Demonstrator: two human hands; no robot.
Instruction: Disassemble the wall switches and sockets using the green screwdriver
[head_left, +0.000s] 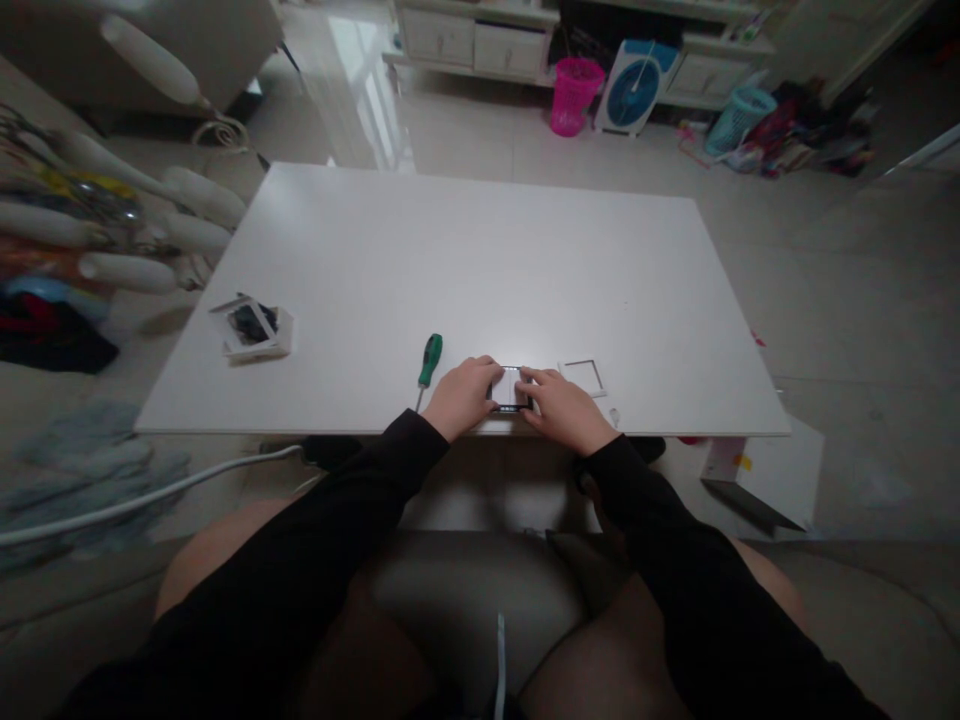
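My left hand (465,392) and my right hand (561,405) grip a small white wall switch (510,388) with a dark edge from both sides, at the near edge of the white table (480,260). Fingers of both hands curl around it. A green-handled screwdriver (428,365) lies just left of my left hand. A thin white square frame (581,375) lies right of my right hand, with a small white piece (614,414) near the table edge.
An open white box (255,332) holding a dark part sits at the table's left. On the floor lie a white cable (150,495) at left and a white carton (757,470) at right. A pink basket (574,95) and a fan (634,88) stand far back.
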